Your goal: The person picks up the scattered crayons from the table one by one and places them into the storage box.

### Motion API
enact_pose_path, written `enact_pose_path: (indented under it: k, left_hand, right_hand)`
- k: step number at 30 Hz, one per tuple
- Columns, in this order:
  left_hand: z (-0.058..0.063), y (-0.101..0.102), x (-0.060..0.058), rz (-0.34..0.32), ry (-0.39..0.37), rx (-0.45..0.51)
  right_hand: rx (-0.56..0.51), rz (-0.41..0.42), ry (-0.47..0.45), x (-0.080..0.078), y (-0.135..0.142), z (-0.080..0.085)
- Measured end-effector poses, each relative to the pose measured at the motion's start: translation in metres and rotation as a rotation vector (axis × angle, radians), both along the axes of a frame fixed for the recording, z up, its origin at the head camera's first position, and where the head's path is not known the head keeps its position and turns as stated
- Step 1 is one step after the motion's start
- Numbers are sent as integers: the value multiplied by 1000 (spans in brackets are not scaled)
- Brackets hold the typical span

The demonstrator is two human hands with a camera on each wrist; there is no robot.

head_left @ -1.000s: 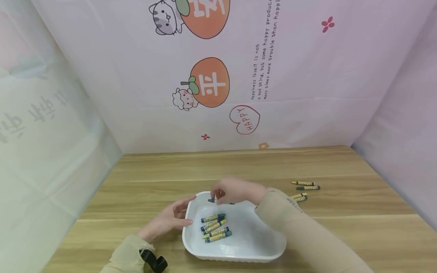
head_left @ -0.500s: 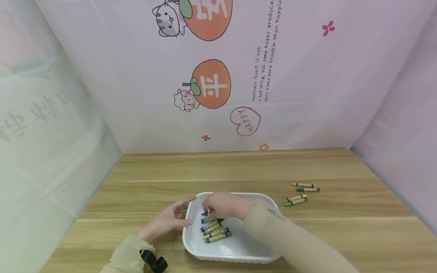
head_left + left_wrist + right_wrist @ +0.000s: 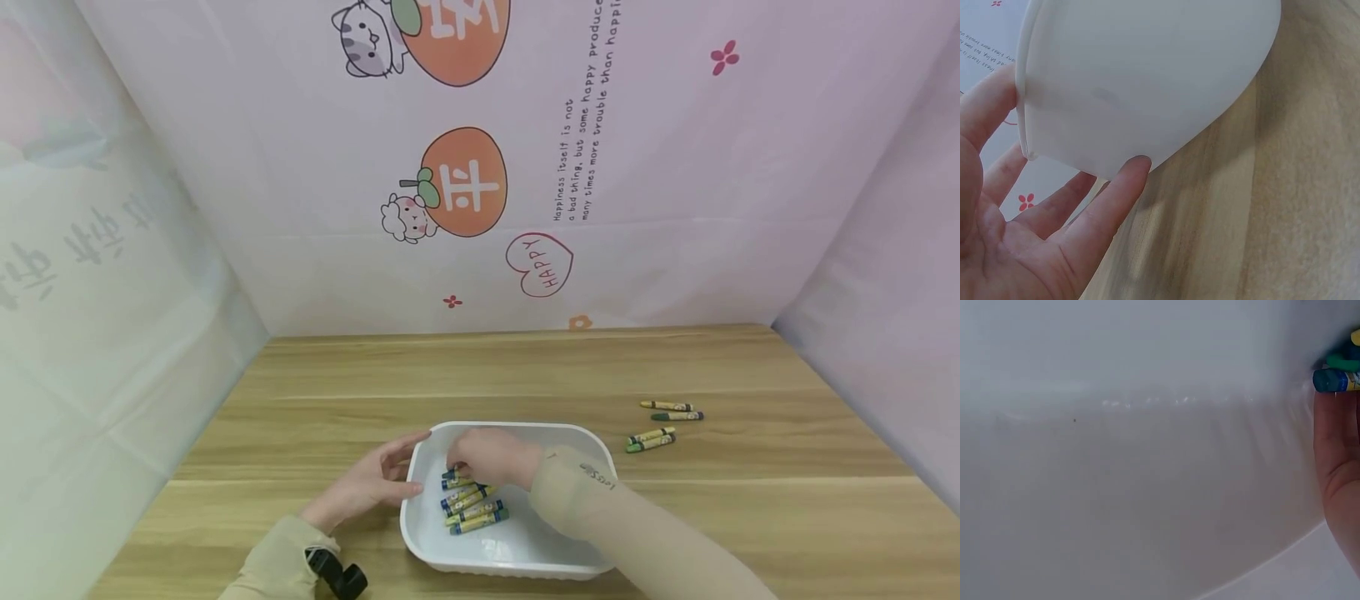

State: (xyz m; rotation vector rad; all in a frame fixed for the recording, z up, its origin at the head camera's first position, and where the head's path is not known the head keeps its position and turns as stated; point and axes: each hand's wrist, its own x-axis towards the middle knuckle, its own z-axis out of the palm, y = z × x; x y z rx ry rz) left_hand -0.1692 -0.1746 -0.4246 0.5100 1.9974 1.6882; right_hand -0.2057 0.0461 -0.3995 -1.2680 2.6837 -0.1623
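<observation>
A white plastic tray [image 3: 555, 533] holds several paper-wrapped crayons [image 3: 477, 522] along its left side, in a loose row. My left hand [image 3: 367, 483] holds the tray's left end. In the left wrist view its thumb [image 3: 988, 106] lies over the rim and other fingers rest against the outer wall. My right hand [image 3: 495, 457] is down inside the tray, pinching a crayon [image 3: 448, 475] with a dark blue end at the top of the row. In the right wrist view a blue-ended crayon [image 3: 1330, 380] lies at that hand's fingers; their tips are cut off by the frame.
To the tray's right on the wooden table [image 3: 337, 392] lie a yellow crayon [image 3: 666, 406], a dark green crayon [image 3: 677, 416] and two lighter ones [image 3: 651, 443] side by side. Printed cloth [image 3: 645, 275] hangs behind the table and along both sides.
My right hand has brought the crayon from above the tray's far rim down and toward me, to the top of the row. The left hand keeps its place.
</observation>
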Motion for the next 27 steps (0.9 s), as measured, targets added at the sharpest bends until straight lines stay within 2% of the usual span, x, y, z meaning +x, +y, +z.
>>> enact_pose_path:
  k: [8,13,22,27]
  left_hand:
    - [2,1,1,4,2,-16]
    - [4,1,2,13,-18,-16]
    - [4,2,3,15,-12,-13]
    - [2,1,1,13,-12,-2]
  right_hand:
    - [-78,-14,-52,-1,2,-3]
    - [-120,-42,-117,0,4,3]
    - [-185,-86,-257,3,16,35]
    - [-270,-88,-309,6,30,57]
